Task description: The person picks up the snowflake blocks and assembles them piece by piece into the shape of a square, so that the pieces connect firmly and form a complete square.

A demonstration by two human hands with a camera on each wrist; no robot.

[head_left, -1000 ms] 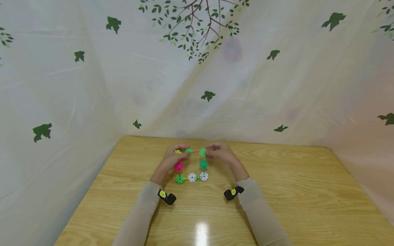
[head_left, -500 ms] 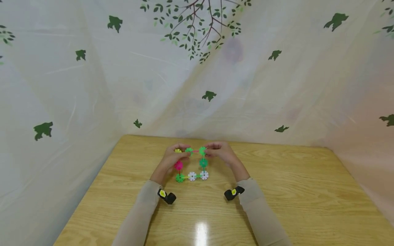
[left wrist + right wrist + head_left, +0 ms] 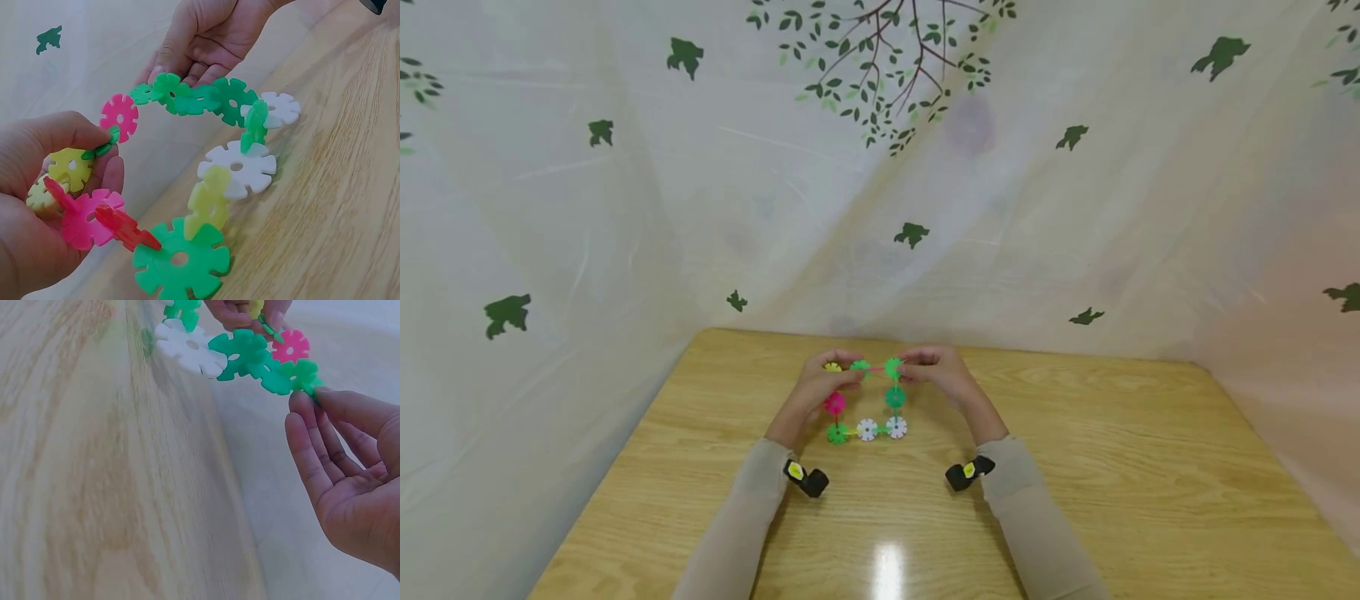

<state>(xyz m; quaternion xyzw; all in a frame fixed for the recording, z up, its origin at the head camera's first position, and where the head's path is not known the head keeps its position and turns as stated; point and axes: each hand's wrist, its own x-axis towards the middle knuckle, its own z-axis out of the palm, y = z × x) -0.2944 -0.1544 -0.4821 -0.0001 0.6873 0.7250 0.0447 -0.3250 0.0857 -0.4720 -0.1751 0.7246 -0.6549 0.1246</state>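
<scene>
A light wooden table [image 3: 1075, 467] with a glossy glare spot near its front edge stood against a draped, translucent white curtain [image 3: 625, 208] printed with scattered dark green leaves and a leafy branch [image 3: 887, 58] at the top centre.

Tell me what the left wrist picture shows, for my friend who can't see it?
Two hands hold up a ring of plastic snowflake discs over a wooden table. The left hand pinches yellow and pink discs; the right hand holds the green far end.
</scene>
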